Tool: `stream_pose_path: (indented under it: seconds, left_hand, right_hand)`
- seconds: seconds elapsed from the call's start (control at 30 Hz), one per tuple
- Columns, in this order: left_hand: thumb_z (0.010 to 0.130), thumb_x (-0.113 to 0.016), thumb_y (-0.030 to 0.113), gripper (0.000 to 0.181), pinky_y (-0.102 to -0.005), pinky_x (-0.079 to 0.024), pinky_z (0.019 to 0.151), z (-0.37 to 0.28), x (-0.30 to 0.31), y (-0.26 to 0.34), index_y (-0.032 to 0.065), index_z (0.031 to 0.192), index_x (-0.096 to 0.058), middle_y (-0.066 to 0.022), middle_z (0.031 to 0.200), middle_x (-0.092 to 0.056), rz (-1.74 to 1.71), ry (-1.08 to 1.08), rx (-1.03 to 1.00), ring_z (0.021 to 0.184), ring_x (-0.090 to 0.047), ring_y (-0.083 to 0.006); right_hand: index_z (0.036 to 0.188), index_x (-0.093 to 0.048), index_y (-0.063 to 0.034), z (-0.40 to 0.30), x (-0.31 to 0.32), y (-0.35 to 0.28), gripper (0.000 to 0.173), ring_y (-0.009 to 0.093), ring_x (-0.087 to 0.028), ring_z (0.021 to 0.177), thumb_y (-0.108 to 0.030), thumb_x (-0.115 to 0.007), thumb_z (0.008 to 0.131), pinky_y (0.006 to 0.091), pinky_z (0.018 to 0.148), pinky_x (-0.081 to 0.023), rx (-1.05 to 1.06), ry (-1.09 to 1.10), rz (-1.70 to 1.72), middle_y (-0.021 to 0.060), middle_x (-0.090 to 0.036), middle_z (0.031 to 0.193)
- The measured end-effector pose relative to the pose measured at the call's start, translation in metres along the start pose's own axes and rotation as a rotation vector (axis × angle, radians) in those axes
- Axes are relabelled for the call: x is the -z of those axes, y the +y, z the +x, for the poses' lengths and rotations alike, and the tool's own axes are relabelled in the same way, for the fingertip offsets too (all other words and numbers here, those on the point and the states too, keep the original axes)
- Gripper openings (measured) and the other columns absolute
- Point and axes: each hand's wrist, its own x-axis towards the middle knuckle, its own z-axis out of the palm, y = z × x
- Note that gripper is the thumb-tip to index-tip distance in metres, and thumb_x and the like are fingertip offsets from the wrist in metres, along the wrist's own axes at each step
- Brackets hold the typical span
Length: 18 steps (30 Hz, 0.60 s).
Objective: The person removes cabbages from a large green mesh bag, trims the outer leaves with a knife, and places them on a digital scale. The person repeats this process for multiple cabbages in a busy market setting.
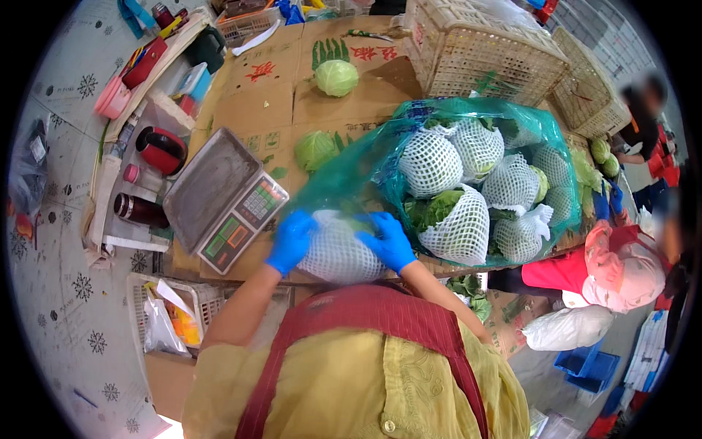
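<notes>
My left hand [292, 241] and my right hand [388, 241], both in blue gloves, grip a cabbage in a white foam net [341, 253] from either side at the table's near edge. The netted cabbage is blurred, and its contents barely show. Slack film of a green plastic bag [343, 181] stretches to just beyond my fingers; whether it covers the cabbage's far side I cannot tell. To the right the bag bulges with several more netted cabbages [455, 228]. A bare cabbage [316, 151] lies beyond my left hand, and another bare cabbage [336, 78] sits farther back.
A digital weighing scale [230, 219] with a metal pan stands left of my hands. Several green peppers [330, 52] and a knife [370, 35] lie at the back. A plastic crate [493, 60] stands back right. A co-worker [609, 269] in blue gloves is at the table's right.
</notes>
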Motion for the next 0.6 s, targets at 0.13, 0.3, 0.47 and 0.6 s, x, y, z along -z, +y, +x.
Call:
stream_pose_path:
  seconds: [0.13,0.3,0.47,0.6]
  left_hand:
    - [0.079,-0.051,-0.005,0.017,-0.0423,-0.045,0.071,-0.037,-0.005,-0.009,0.0044,0.088,-0.062,-0.0168,0.087,-0.056,0.119,-0.087,0.021,0.083,-0.056,-0.0349]
    - [0.075,-0.056,-0.002,0.009,-0.0418,-0.043,0.066,-0.109,-0.012,-0.016,0.005,0.077,-0.061,-0.0177,0.081,-0.056,0.15,-0.156,0.027,0.08,-0.055,-0.0346]
    - [0.07,-0.059,-0.001,0.007,-0.0445,-0.042,0.065,-0.141,-0.036,-0.046,0.0054,0.066,-0.06,-0.017,0.079,-0.057,-0.089,-0.572,0.227,0.078,-0.056,-0.0337]
    - [0.069,-0.059,-0.001,0.009,-0.0405,-0.044,0.068,-0.051,0.025,0.011,0.0062,0.074,-0.062,-0.0148,0.086,-0.057,0.222,-0.499,0.036,0.084,-0.056,-0.0343]
  right_hand:
    - [0.113,-0.064,-0.011,-0.004,-0.005,0.003,0.044,0.032,-0.06,0.086,-0.037,-0.072,0.079,0.0398,0.076,-0.049,0.03,0.08,0.048,0.0173,-0.06,0.102]
    - [0.112,-0.064,-0.0097,-0.002,-0.002,-0.004,0.048,0.028,-0.06,0.078,-0.041,-0.074,0.078,0.0381,0.071,-0.049,-0.059,0.037,0.038,0.0165,-0.061,0.101]
    - [0.113,-0.062,-0.0055,0.001,-0.003,-0.006,0.05,0.026,-0.06,0.083,-0.04,-0.074,0.078,0.0364,0.073,-0.049,-0.166,-0.019,0.09,0.0178,-0.062,0.103]
    - [0.117,-0.059,-0.0007,-0.003,-0.01,0.045,0.052,0.029,-0.06,0.094,-0.038,-0.07,0.083,0.0377,0.081,-0.048,-0.156,0.098,0.215,0.0196,-0.062,0.106]
